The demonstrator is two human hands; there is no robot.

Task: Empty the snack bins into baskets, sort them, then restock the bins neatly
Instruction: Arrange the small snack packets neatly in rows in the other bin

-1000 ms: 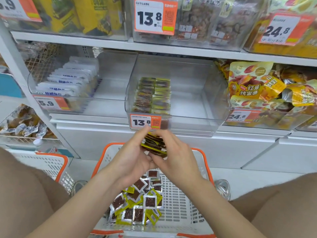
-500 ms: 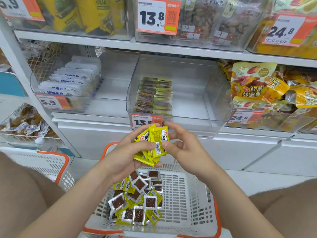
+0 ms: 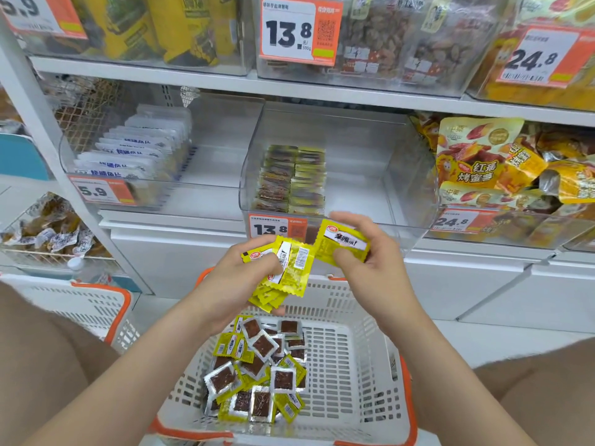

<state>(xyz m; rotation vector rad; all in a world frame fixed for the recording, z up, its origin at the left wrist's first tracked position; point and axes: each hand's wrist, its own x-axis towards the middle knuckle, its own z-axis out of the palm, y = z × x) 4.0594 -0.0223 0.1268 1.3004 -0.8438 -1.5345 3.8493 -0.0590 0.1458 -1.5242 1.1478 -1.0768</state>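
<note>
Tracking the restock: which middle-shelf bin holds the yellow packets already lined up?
The centre clear bin tagged 13.8; its neighbours hold white packets and larger yellow-orange bags.

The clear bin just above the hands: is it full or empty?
Mostly empty. The clear bin holds only two neat rows of packets on its left; the rest of its floor shows bare.
</note>
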